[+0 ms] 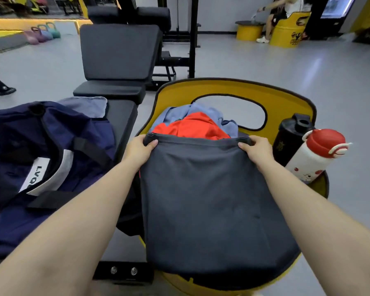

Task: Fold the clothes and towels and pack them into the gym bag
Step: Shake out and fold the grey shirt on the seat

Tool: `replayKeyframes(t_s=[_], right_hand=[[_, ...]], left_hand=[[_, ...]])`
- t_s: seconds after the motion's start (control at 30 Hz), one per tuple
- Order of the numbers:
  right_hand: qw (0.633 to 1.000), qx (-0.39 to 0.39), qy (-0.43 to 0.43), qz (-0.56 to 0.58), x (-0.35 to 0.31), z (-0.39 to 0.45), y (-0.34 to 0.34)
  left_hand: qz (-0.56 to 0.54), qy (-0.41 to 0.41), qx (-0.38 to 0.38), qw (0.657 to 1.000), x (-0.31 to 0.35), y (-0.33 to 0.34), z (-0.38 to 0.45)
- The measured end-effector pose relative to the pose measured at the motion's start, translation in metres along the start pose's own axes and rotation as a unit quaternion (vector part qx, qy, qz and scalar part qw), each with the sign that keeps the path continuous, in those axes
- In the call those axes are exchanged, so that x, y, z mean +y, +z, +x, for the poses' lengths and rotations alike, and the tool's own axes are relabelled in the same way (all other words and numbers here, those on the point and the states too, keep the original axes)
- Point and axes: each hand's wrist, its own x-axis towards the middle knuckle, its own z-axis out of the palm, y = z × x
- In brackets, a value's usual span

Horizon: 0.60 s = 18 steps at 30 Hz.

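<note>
The far edge of a dark grey garment (212, 199) is pinched at its two corners: the left hand (140, 151) is curled round the left corner with the thumb on top, and the right hand (257, 152) is curled round the right corner in the same way. The edge is held stretched between the hands just below the centre of the frame, and the cloth is spread toward the lower edge, draped over the seat of a yellow barrel chair (286, 103).

Just behind the held edge, an orange-red garment (192, 127) is bunched on the seat, with a light blue garment (179, 114) heaped around and behind it.

At the left of the frame a navy gym bag (51, 133) is lying unzipped on a black bench (120, 116), with a lettered white label showing inside.

At the right, a white bottle with a red cap (314, 157) is leaning beside a black shaker bottle (291, 135) at the edge of the chair.

In the upper left, kettlebells (42, 34) are lined up on the floor.
</note>
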Motion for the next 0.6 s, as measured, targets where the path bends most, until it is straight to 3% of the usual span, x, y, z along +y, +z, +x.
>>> replayKeyframes(t_s=[0.17, 0.33, 0.6], right_hand=[[0.999, 0.012, 0.028, 0.045, 0.019, -0.016, 0.015], [0.997, 0.067, -0.039, 0.018, 0.032, -0.072, 0.024], [0.966, -0.097, -0.199, -0.131, 0.057, -0.176, 0.059]], left_hand=[[-0.079, -0.068, 0.036, 0.994, -0.025, 0.004, -0.018], [-0.123, -0.076, 0.140, 0.980, -0.040, -0.004, -0.078], [-0.070, -0.117, -0.032, 0.990, -0.097, 0.006, -0.167]])
